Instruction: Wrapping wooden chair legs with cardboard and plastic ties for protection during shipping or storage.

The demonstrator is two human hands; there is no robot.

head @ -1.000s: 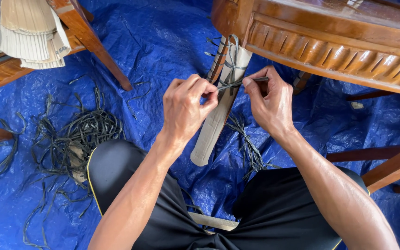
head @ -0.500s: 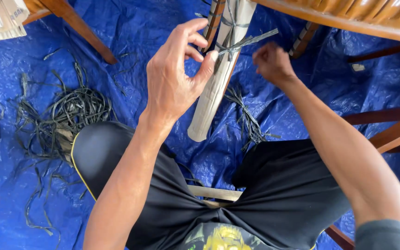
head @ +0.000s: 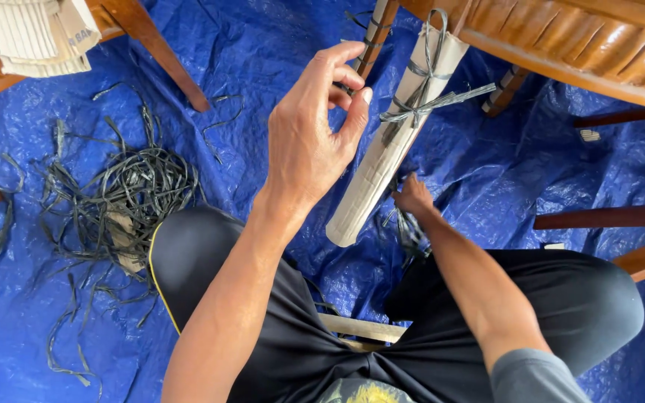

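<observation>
A table leg wrapped in pale corrugated cardboard (head: 382, 172) slants down from the carved wooden table (head: 561, 45). Dark plastic strap (head: 419, 104) is tied around the wrap, its knot ends sticking out to the right. My left hand (head: 315, 134) is raised just left of the wrap, thumb and fingers curled apart, holding nothing. My right hand (head: 412, 198) is low on the tarp beside the wrap's lower end, over a small bunch of strap pieces (head: 410, 231); its fingers are hidden.
A blue tarp (head: 39, 336) covers the floor. A tangled pile of dark straps (head: 128, 194) lies at left. A chair leg (head: 166, 60) and folded cardboard (head: 31, 37) are at top left. Wooden rungs (head: 606, 216) stand at right. A flat wooden slat (head: 352, 328) lies between my legs.
My right hand let go of the strap end at the knot and dropped to the strap pieces on the tarp. My left hand released the knot and opened.
</observation>
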